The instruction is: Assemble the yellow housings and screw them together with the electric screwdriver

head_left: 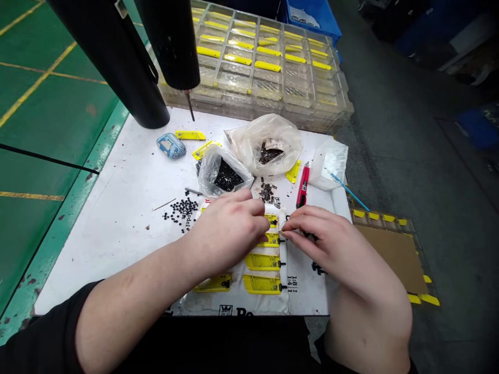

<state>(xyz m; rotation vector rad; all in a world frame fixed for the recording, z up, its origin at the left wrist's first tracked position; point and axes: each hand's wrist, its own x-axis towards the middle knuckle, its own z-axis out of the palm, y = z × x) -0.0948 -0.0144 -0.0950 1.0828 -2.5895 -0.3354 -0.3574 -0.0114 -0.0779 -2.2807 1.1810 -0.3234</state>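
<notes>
**Tight beyond the hands, open to the left**

A plastic bag (222,174) and a red pen-shaped tool (302,186) stand just past the left hand (226,236) and right hand (323,244). Hanging black cylinders (144,62) block the far left; a hand can pass leftward over the white work sheet (117,234).

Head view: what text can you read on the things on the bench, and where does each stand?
"1:8": sideways on the white printed sheet; the characters beside it are too blurred to read.
"Model": sideways on the same sheet; its first letters are unclear.
"Po": large black letters, cut off at the sheet's bottom edge; second letter uncertain.
Red tool: markings too small to read.
</notes>
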